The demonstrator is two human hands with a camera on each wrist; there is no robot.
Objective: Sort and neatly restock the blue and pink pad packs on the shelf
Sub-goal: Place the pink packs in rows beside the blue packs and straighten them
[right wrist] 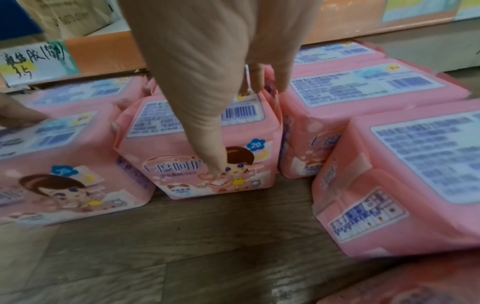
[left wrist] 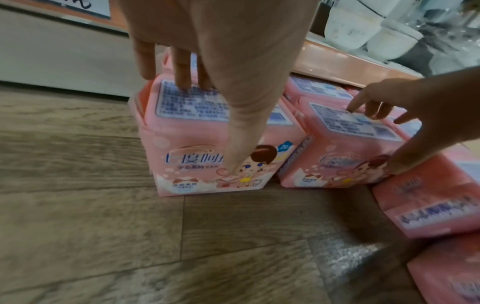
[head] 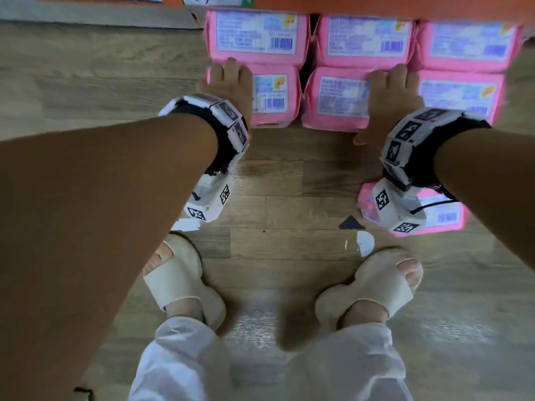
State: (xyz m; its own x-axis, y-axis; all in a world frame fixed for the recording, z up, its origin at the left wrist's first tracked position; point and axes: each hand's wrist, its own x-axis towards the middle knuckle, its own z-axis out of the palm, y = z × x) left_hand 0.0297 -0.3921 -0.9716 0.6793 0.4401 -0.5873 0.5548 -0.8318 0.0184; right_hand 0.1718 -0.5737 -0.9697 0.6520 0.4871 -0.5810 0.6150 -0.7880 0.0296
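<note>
Head view, left hand: the left hand (head: 228,82), at 11 o'clock from the picture's middle, lies over the near-left pink pack (head: 269,96), fingers reaching to its far edge.
Head view, right hand: the right hand (head: 390,96), at 1 o'clock, lies over the near-middle pink pack (head: 333,102), thumb down at its near edge.
Head view, packs: six pink packs stand label-up in two rows of three on the wood-look floor (head: 86,82), the far row partly under an orange shelf edge (head: 376,4); a loose pink pack (head: 443,218) lies at 3 o'clock, behind the right wrist camera.
Head view, feet: beige sandals (head: 173,273) at 6 o'clock.

Left wrist view, grip: the fingers (left wrist: 182,70) press on the pack's back label and the thumb (left wrist: 239,144) on its printed front, so the hand pinches the pack between them.
Left wrist view, surroundings: white bowls (left wrist: 363,30) at 1 o'clock.

Right wrist view, grip: the thumb (right wrist: 207,144) presses the front of its pack, the fingers (right wrist: 259,78) curl over the far edge; it clasps the pack.
Right wrist view, tag: a handwritten price card (right wrist: 33,63) at 10 o'clock.
</note>
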